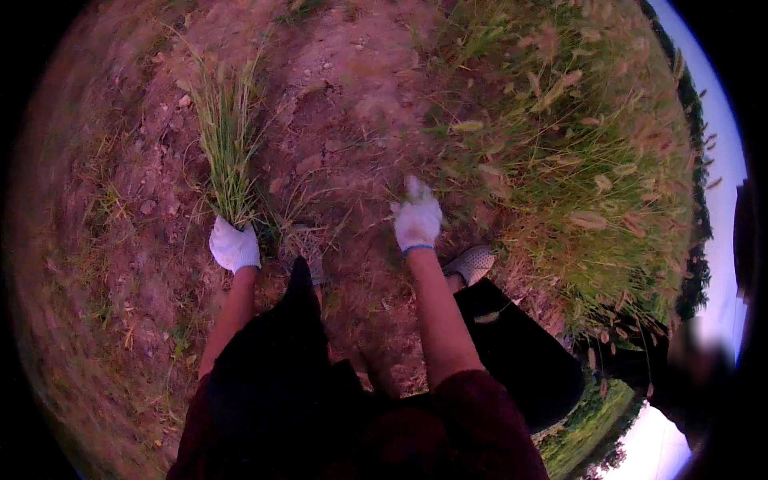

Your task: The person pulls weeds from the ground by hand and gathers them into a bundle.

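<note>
My left hand (234,245), in a white knit glove, is closed around the lower end of a bunch of cut or pulled grass (228,138). The long green stems fan out from the fist, away from me. To the right, my right hand (418,217) wears a matching white glove with a blue cuff edge. Its fingers are blurred but look apart, pointing away from me, and I see nothing held in them. Reddish bare soil (354,126) lies under and beyond both hands. Loose dry grass stems (306,207) lie between them.
A dense stand of bristly foxtail grass (576,168) rises on the right. My perforated shoes (474,264) rest on the ground near my hands. Stones and small weeds (111,201) dot the soil at left. Another person (678,360) is at the right edge.
</note>
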Available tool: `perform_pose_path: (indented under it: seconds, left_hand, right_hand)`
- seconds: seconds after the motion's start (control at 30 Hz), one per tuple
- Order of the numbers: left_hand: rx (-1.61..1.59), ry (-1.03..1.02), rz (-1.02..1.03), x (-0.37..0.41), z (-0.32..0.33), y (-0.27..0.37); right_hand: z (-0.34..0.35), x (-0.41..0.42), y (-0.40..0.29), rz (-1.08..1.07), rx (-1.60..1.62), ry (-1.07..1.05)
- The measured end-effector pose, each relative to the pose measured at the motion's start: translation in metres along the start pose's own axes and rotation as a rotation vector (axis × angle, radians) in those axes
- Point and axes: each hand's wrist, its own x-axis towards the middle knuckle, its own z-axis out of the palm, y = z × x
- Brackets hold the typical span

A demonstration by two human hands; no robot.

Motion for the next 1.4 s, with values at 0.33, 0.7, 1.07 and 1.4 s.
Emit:
perform_pose_path:
  seconds: [0.33, 0.7, 1.07, 1.4]
  left_hand:
    - [0.092, 0.192, 0.108, 0.001, 0.025, -0.021]
    - [0.044, 0.079, 0.057, 0.007, 0.010, -0.010]
    - [0.084, 0.053, 0.008, 0.003, 0.006, -0.013]
    - [0.147, 0.068, 0.049, 0.002, 0.014, -0.016]
  right_hand:
    - [0.072, -0.008, -0.051, 0.507, 1.065, -0.345]
    - [-0.038, -0.011, -0.007, 0.364, 0.300, -0.149]
    - [0.057, 0.083, 0.061, -0.252, 0.044, -0.091]
    - [0.070, 0.035, -0.002, 0.497, 1.542, -0.230]
